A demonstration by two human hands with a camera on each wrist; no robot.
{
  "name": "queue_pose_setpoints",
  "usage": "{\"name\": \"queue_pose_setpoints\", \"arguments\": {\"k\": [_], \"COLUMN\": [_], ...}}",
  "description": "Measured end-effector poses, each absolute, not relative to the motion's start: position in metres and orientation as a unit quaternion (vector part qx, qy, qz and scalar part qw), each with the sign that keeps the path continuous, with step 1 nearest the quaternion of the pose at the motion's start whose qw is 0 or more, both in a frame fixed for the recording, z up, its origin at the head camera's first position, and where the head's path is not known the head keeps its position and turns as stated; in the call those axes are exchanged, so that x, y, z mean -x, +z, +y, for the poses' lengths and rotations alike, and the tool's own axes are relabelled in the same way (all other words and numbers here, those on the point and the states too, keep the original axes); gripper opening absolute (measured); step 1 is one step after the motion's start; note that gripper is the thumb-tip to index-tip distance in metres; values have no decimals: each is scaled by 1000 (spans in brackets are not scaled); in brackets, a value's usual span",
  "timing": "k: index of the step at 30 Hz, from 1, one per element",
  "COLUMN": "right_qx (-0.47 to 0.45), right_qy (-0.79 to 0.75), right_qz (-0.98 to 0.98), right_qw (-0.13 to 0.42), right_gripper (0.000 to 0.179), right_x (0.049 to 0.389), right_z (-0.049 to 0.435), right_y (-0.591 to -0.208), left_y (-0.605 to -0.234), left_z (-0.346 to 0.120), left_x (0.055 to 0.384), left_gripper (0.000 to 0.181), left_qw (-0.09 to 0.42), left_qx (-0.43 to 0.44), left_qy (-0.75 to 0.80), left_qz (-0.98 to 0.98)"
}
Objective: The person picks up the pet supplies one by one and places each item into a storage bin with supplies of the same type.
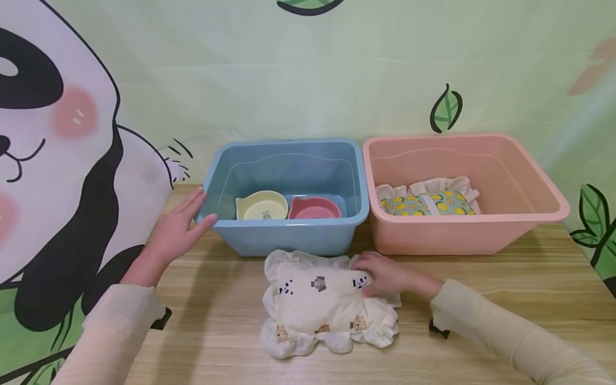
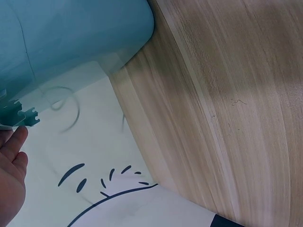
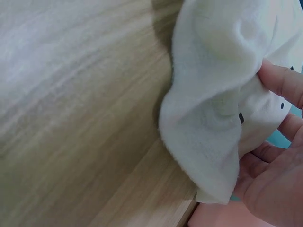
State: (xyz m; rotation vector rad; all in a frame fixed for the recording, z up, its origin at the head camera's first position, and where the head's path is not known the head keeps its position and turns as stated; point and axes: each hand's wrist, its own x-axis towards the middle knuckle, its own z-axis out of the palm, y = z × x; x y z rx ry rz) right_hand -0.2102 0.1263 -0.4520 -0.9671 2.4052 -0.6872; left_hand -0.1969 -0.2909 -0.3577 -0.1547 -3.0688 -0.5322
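A small cream pillow [image 1: 317,310] with a white ruffled edge and printed animals lies on the wooden table, in front of two plastic tubs. My right hand [image 1: 382,275] pinches its upper right part, thumb on the printed face and fingers at the far edge. In the right wrist view, the pillow's ruffle [image 3: 203,109] folds beside the thumb. At the left front corner of the blue tub [image 1: 284,235], my left hand [image 1: 175,230] touches the rim with its fingers extended. The left wrist view shows its fingertips [image 2: 19,137] right under that rim.
Inside the blue tub sit a cream dish [image 1: 262,206] and a pink dish [image 1: 315,207], each with pointed ears. The pink tub [image 1: 433,235] to its right holds a lemon-print pillow [image 1: 409,206] with a white ruffle. Behind the table [image 1: 216,331] hangs a panda-print cloth [image 1: 289,80].
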Motion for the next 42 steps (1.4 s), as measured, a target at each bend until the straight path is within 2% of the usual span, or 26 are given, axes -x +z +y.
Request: {"name": "queue_pose_setpoints", "arguments": {"k": [17, 30, 42], "right_qx": [355, 353, 384], "right_qy": [-279, -304, -284], "right_qz": [868, 859, 855], "right_qw": [207, 212, 201], "right_gripper": [48, 65, 55], "right_x": [207, 202, 204], "right_z": [130, 128, 129], "right_y": [-458, -457, -457], "left_y": [-359, -358, -359], "left_z": [-291, -291, -291], "left_x": [197, 197, 197], "left_gripper": [74, 74, 74], "left_qw": [8, 1, -1], "left_qx": [45, 40, 39], "left_qy": [-165, -164, -167], "left_qz": [-985, -986, -985]}}
